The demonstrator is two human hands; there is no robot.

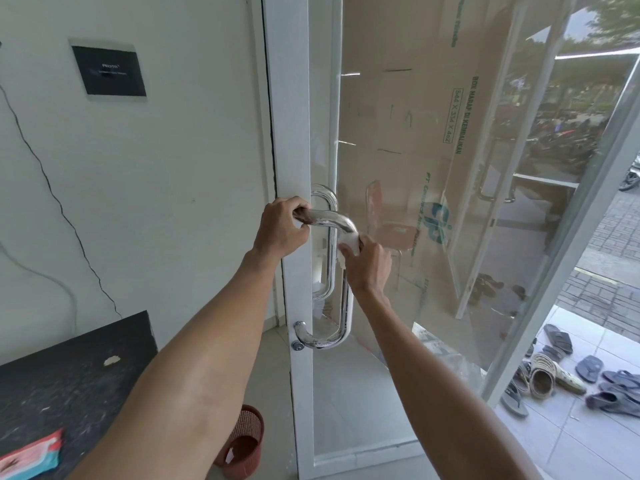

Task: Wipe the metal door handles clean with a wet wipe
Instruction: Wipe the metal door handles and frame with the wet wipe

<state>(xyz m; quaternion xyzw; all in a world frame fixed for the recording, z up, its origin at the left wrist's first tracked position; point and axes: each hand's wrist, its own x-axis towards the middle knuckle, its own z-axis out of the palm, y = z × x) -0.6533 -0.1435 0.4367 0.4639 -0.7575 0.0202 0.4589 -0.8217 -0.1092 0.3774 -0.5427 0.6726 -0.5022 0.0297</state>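
A shiny curved metal door handle (pixel 334 221) is fixed to the white-framed glass door (pixel 294 140). My left hand (pixel 282 226) grips the handle's upper end, close to the frame. My right hand (pixel 367 263) presses a white wet wipe (pixel 349 242) around the handle just below its top bend. The handle's lower part (pixel 325 339) curves back to the frame above a keyhole (pixel 298 345). A second metal handle (pixel 327 244) shows through the glass on the far side.
A dark table (pixel 69 368) stands at lower left with a wet-wipe packet (pixel 29 457) on it. A reddish-brown basket (pixel 240 441) sits on the floor by the door. Several sandals (pixel 568 375) lie outside at right. Cardboard (pixel 415 133) leans behind the glass.
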